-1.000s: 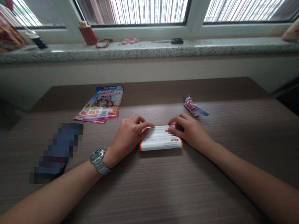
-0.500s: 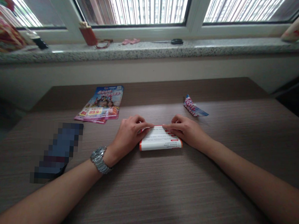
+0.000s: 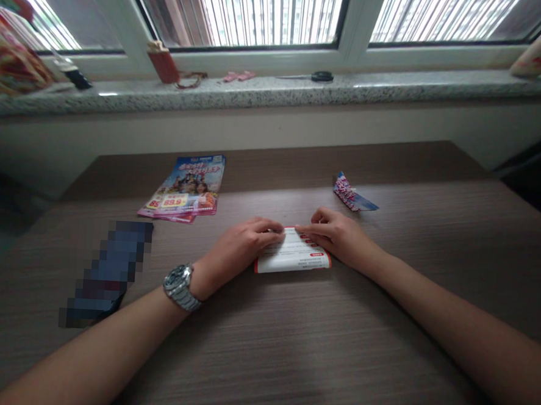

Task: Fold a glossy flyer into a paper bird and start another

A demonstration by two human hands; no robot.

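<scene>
A folded flyer (image 3: 289, 258), white with red print and an orange-red edge, lies on the table in front of me. My left hand (image 3: 250, 241), with a metal watch (image 3: 181, 287) on the wrist, covers its left part; the fingers are held together on the far folded edge. From the other side, my right hand (image 3: 335, 234) grips the far right of the flyer between thumb and fingers, the other fingers curled. Beyond that hand stands a small folded paper piece (image 3: 351, 195), blue with a pink-and-white pattern.
A stack of printed flyers (image 3: 191, 185) lies at the back left of the brown table (image 3: 261, 348). Nearer, a dark pixelated object (image 3: 110, 272) rests beside my left forearm. Scissors (image 3: 321, 77), a red container (image 3: 163, 64) and small pink items (image 3: 239, 76) sit on the stone windowsill (image 3: 277, 94).
My left hand has slid a little to the right along the far edge of the flyer, its fingers flatter over the paper. My right hand stays in place.
</scene>
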